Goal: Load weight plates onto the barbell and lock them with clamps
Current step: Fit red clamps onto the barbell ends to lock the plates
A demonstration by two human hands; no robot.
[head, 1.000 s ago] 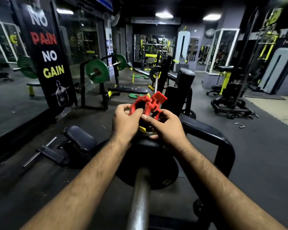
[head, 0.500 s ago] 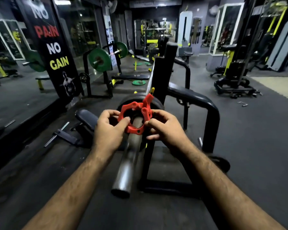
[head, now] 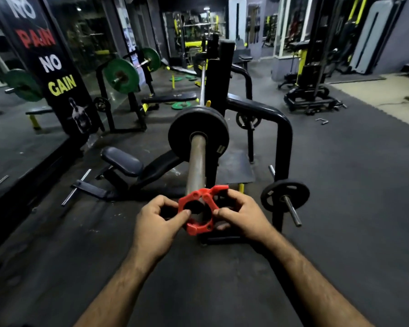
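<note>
Dark rubber gym floor (head: pixel 340 185) lies under the rack. One black weight plate (head: pixel 198 134) sits on the barbell (head: pixel 196 166) sleeve, well beyond its near end. At that near end, my left hand (head: pixel 157 223) and right hand (head: pixel 243 218) hold the red clamp (head: pixel 200 210), fingers pinched on its opposite sides.

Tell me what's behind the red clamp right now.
Behind the red clamp, held by the left hand and right hand, the barbell sleeve runs back to a black plate. The sleeve's near tip is hidden by the clamp.
</note>
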